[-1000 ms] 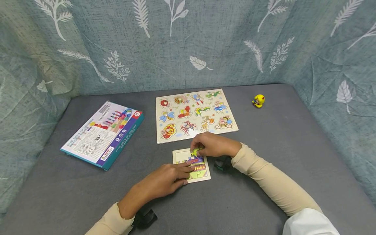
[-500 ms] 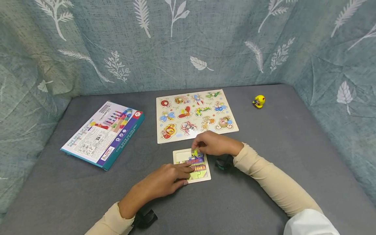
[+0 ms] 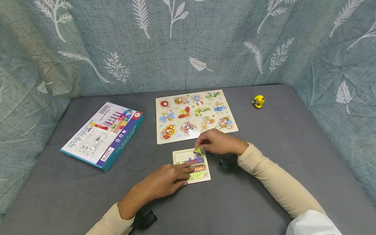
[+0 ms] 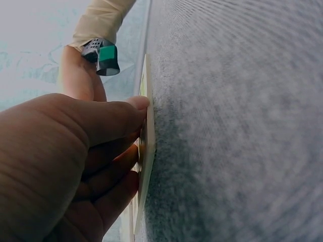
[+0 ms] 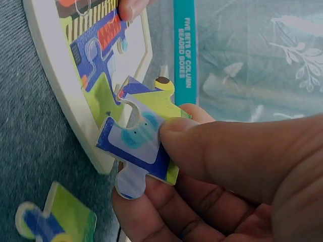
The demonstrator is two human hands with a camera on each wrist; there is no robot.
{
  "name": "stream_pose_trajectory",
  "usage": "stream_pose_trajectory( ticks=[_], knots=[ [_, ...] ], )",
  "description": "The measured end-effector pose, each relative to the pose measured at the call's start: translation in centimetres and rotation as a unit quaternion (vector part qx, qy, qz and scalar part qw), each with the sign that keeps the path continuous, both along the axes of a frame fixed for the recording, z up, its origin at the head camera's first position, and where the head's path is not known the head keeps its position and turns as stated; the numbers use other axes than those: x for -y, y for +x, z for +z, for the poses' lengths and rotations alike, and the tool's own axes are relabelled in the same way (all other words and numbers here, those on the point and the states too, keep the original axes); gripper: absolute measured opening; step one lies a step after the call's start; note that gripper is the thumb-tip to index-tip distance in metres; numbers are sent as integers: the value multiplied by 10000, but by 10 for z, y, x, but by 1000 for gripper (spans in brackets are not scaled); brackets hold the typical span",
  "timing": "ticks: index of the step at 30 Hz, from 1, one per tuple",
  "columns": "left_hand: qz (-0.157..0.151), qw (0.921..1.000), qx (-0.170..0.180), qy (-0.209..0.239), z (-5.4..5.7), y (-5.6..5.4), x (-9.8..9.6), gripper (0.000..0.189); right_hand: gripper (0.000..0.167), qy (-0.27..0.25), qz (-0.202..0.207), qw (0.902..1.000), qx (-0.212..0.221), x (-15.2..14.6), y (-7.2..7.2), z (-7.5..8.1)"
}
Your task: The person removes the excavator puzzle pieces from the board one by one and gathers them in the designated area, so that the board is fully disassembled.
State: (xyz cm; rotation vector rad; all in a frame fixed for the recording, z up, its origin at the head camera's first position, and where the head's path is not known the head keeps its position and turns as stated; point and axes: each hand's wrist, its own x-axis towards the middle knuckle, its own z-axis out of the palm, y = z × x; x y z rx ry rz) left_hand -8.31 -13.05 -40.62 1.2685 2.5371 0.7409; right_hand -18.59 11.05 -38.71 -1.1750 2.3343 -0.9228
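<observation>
A small wooden jigsaw tray (image 3: pixel 182 156) lies in front of the person, partly filled with a purple and green picture; the bare base shows at its upper left. My left hand (image 3: pixel 167 179) rests its fingers on the pieces, and its thumb (image 4: pixel 126 113) touches the tray's edge in the left wrist view. With thumb and fingers, my right hand (image 3: pixel 218 142) pinches a jigsaw piece (image 5: pixel 151 146), blue, green and lilac, over the tray's upper right corner. Another loose jigsaw piece (image 5: pixel 70 214) lies on the table beside the tray in the right wrist view.
Behind the tray lies a larger peg puzzle board (image 3: pixel 196 115) with insect pictures. A toy box (image 3: pixel 102 135) stands at the left, and a small yellow toy figure (image 3: pixel 258 101) at the back right. A leaf-print curtain (image 3: pixel 188 42) hangs behind the grey table (image 3: pixel 252 202).
My right hand has shifted slightly to the right, with the pinched piece tilting up from the tray's upper part toward its corner. The left hand has stayed in place.
</observation>
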Motion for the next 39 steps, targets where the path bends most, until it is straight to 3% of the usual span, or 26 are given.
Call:
stream_pose_trajectory(
  ticks=[17,39],
  knots=[
    [57,9999,-101,40,-1,1,3,20,12,-117,-67,9998,-170,-20,-4,2],
    [7,10000,-17,46,-3,0,3,21,12,98,-371,9993,25,-49,-8,5]
  ],
)
